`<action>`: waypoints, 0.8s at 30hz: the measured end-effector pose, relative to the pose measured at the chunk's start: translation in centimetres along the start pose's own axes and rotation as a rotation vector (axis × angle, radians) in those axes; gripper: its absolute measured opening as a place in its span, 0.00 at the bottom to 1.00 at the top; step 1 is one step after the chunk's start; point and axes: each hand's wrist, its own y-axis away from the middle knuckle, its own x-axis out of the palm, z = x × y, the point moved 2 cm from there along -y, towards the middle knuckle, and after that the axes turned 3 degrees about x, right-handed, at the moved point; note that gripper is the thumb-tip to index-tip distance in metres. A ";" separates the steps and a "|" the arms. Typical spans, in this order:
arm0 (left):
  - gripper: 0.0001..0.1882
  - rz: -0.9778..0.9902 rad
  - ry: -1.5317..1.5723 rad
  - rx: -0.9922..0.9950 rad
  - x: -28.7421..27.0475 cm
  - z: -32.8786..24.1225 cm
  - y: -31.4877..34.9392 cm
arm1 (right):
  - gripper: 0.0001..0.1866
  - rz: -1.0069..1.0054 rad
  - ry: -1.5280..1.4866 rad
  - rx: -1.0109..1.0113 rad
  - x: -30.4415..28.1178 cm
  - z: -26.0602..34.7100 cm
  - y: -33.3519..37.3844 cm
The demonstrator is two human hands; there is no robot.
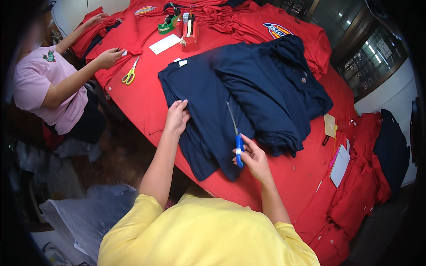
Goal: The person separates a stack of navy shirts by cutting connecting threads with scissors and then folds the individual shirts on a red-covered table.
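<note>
one co-worker at the left had yellow-handled scissors within reach on the red-covered table. the left hand, thumb against fingers, pinched the left edge of the navy garments spread there, likely to steady them; the right hand curled its fingers round blue-handled scissors, blades pointing away from the body, likely for control.

The garment pile lies on the table. Scissors lie left of the pile; a tape dispenser stands behind its left end.
</note>
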 end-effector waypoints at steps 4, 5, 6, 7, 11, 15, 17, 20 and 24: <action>0.06 0.046 0.030 -0.109 0.1 -0.6 0.3 | 0.29 0.017 0.511 -0.074 3.9 1.8 -3.4; 0.07 0.066 0.052 -0.125 0.1 -0.6 0.2 | 0.29 0.013 0.594 -0.122 4.3 1.6 -4.0; 0.07 0.087 0.073 -0.141 0.1 -0.5 0.2 | 0.29 0.008 0.677 -0.169 4.8 1.6 -4.6; 0.08 0.106 0.094 -0.155 -0.1 -0.6 0.1 | 0.29 0.005 0.759 -0.218 5.4 1.8 -5.1; 0.11 0.095 0.042 -0.148 -0.3 -1.3 0.5 | 0.29 -0.039 0.920 -0.331 6.7 1.4 -6.4; 0.15 0.095 -0.018 -0.092 0.6 -1.6 0.9 | 0.29 -0.074 0.880 -0.291 7.4 1.2 -7.0; 0.15 0.103 -0.039 -0.081 0.6 -1.9 1.1 | 0.29 -0.064 0.826 -0.230 7.9 1.6 -7.3; 0.13 0.108 -0.059 -0.067 0.6 -2.1 1.1 | 0.28 -0.045 0.801 -0.188 8.2 1.9 -7.5; 0.12 0.124 -0.058 -0.075 0.5 -1.8 0.8 | 0.26 -0.067 0.812 -0.344 7.7 0.9 -8.0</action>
